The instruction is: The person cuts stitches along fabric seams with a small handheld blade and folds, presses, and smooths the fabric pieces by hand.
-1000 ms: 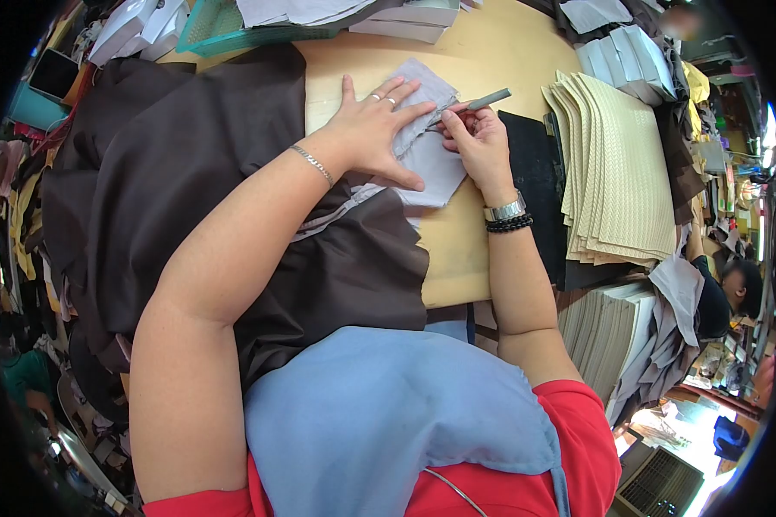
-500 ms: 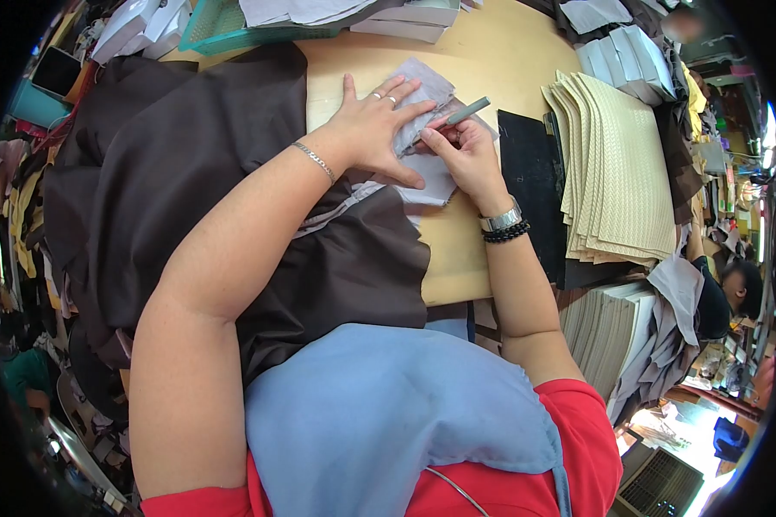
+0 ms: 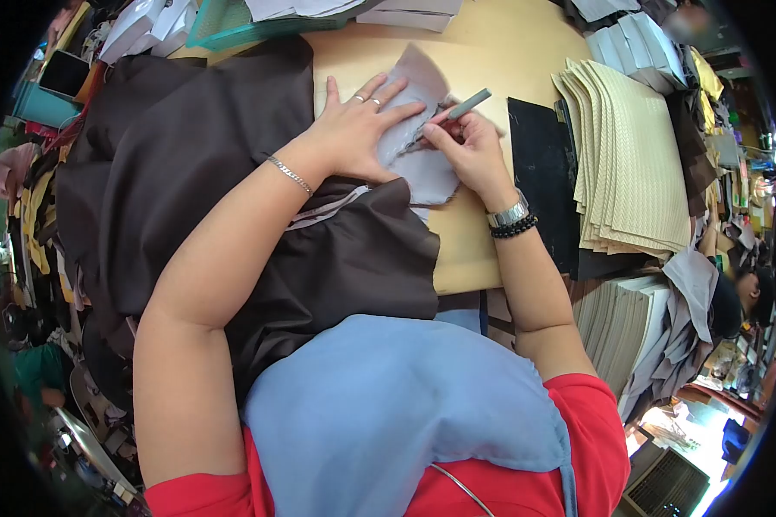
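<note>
My left hand (image 3: 359, 133) lies with fingers spread, its fingertips on the edge of a pale grey-lilac piece (image 3: 429, 177) and its palm by the dark brown sheet (image 3: 181, 164). In my right hand (image 3: 474, 151) is a grey pen-like tool (image 3: 470, 103), held in a pinch and slanting down to the left. Its lower end is near the dark marks in the middle of the pale piece; the exact tip is too small to make out. A pale strip (image 3: 332, 207) shows along a fold of the brown sheet.
Right of the yellowish table (image 3: 466, 258) are a black board (image 3: 543, 181), textured cream sheets (image 3: 634, 164) and a stack of boards (image 3: 616, 323). A green basket (image 3: 233, 34) and white boxes (image 3: 151, 26) stand at the back. Another person (image 3: 750, 293) is at the far right.
My right hand with the tool has moved left and down across the pale piece. My left hand has shifted slightly left, uncovering more of that piece. The whole view has shifted slightly.
</note>
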Demonstrator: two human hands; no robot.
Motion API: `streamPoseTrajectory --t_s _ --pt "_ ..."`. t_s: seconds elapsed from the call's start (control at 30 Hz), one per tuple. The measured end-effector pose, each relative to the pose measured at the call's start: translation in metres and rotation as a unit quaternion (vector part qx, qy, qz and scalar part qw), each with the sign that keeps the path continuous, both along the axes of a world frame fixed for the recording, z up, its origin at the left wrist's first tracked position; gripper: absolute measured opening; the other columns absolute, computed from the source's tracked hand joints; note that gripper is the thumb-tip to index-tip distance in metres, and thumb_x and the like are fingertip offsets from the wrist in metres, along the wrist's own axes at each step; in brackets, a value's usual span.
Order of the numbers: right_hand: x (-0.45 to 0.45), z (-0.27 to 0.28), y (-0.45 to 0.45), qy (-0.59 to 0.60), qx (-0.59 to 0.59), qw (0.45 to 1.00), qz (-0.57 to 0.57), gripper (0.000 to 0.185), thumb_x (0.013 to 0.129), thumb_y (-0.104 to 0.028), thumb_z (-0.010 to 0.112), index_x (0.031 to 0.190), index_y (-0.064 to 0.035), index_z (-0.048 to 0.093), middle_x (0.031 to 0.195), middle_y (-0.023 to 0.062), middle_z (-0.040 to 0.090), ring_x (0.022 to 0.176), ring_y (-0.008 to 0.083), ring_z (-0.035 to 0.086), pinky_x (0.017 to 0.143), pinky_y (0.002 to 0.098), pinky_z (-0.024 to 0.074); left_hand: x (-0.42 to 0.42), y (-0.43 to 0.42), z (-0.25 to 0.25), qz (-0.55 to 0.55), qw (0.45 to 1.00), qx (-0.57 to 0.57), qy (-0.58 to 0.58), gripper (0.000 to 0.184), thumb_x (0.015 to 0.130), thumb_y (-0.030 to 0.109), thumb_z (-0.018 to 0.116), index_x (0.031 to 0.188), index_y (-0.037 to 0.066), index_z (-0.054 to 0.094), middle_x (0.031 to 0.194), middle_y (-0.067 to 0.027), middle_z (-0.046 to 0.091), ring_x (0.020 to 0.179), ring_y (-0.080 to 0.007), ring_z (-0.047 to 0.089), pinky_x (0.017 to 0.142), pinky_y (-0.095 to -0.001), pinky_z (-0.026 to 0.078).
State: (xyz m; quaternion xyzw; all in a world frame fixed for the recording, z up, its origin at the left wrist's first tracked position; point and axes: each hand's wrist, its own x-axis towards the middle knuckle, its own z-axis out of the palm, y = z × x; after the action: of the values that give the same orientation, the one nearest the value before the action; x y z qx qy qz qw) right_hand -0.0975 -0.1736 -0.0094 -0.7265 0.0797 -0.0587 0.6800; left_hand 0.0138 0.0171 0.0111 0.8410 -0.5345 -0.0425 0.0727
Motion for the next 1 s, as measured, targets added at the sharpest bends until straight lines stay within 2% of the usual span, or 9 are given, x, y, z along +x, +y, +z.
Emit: streamPoseTrajectory --t_s 0.2,0.3,0.37,0.47,0.53,0.63,0.67,0.9,1.0 --pt "-0.015 0.011 0.026 0.019 0.007 0.998 0.059 0.012 0.094 -0.007 0.068 0.103 -0.0007 0.062 0.095 0.0055 0.069 0.088 0.0106 0.066 0.081 0.027 0.0553 -0.001 -0.002 -0.003 0.003 1.0 0.005 -0.003 0.112 0.055 0.072 0.077 0.151 0.028 0.039 0.161 -0.0115 0.028 0.149 -0.0369 0.022 0.101 -0.0824 0.019" --pt "-0.019 0.008 0.019 -0.036 0.045 0.997 -0.045 0.012 0.095 -0.007 0.067 0.104 -0.002 0.062 0.095 0.0052 0.068 0.088 0.0103 0.066 0.08 0.0259 0.0547 -0.002 0.0 -0.006 0.002 1.0 -0.023 -0.012 0.109 0.057 0.07 0.077 0.15 0.027 0.04 0.161 -0.011 0.03 0.149 -0.036 0.023 0.102 -0.0821 0.018" --pt "-0.018 0.006 0.008 -0.067 0.147 0.984 -0.068 0.014 0.096 -0.009 0.066 0.106 -0.0039 0.059 0.096 0.0051 0.067 0.088 0.0112 0.067 0.079 0.024 0.0543 -0.003 0.001 -0.008 0.001 0.999 -0.037 -0.031 0.106 0.059 0.068 0.077 0.15 0.027 0.041 0.16 -0.0095 0.031 0.149 -0.0354 0.023 0.102 -0.0819 0.017" --pt "-0.016 0.001 0.004 -0.042 0.078 0.993 -0.073 0.014 0.096 -0.011 0.066 0.106 -0.0035 0.059 0.097 0.005 0.067 0.088 0.011 0.067 0.079 0.0245 0.0546 -0.012 0.011 0.004 -0.008 0.998 0.008 -0.055 0.103 0.062 0.068 0.076 0.15 0.027 0.041 0.16 -0.0069 0.033 0.149 -0.0352 0.024 0.102 -0.0822 0.017" --pt "-0.016 0.005 0.006 -0.028 0.063 0.995 -0.067 0.014 0.096 -0.01 0.066 0.106 -0.0032 0.059 0.097 0.0049 0.067 0.088 0.011 0.067 0.08 0.0249 0.0546 -0.022 0.02 0.008 0.025 0.999 0.018 -0.02 0.103 0.062 0.069 0.075 0.15 0.026 0.042 0.16 -0.0058 0.033 0.149 -0.0354 0.024 0.102 -0.0827 0.017" --pt "-0.02 0.013 0.02 -0.075 -0.028 0.995 -0.064 0.013 0.096 -0.009 0.066 0.105 -0.0026 0.059 0.097 0.0048 0.067 0.087 0.0111 0.067 0.08 0.0255 0.0547 -0.026 0.023 0.007 0.041 0.999 0.007 0.006 0.104 0.062 0.07 0.074 0.151 0.026 0.041 0.161 -0.0061 0.032 0.149 -0.0363 0.024 0.101 -0.0833 0.017" --pt "-0.021 0.015 0.026 -0.106 -0.025 0.992 -0.059 0.014 0.096 -0.008 0.066 0.106 -0.0025 0.058 0.097 0.0049 0.067 0.087 0.0117 0.067 0.079 0.0258 0.0555 -0.027 0.024 0.006 0.041 0.999 0.001 0.009 0.105 0.063 0.07 0.074 0.151 0.026 0.04 0.161 -0.0065 0.031 0.149 -0.0366 0.024 0.101 -0.0835 0.018" --pt "-0.021 0.005 0.033 -0.042 0.034 0.997 -0.05 0.015 0.097 -0.009 0.065 0.107 -0.0025 0.057 0.095 0.0057 0.067 0.086 0.0132 0.069 0.076 0.0263 0.0566 -0.028 0.022 0.007 0.051 0.998 0.026 0.034 0.111 0.06 0.073 0.074 0.154 0.027 0.035 0.163 -0.0086 0.025 0.15 -0.0388 0.019 0.101 -0.0835 0.018" --pt "-0.02 0.005 0.034 -0.039 0.011 0.998 -0.048 0.015 0.096 -0.01 0.066 0.107 -0.0023 0.058 0.094 0.0059 0.068 0.084 0.0126 0.068 0.077 0.0262 0.056 -0.029 0.022 0.004 0.052 0.998 0.022 0.038 0.112 0.06 0.073 0.075 0.154 0.027 0.034 0.164 -0.0082 0.024 0.15 -0.0386 0.018 0.1 -0.0833 0.019"
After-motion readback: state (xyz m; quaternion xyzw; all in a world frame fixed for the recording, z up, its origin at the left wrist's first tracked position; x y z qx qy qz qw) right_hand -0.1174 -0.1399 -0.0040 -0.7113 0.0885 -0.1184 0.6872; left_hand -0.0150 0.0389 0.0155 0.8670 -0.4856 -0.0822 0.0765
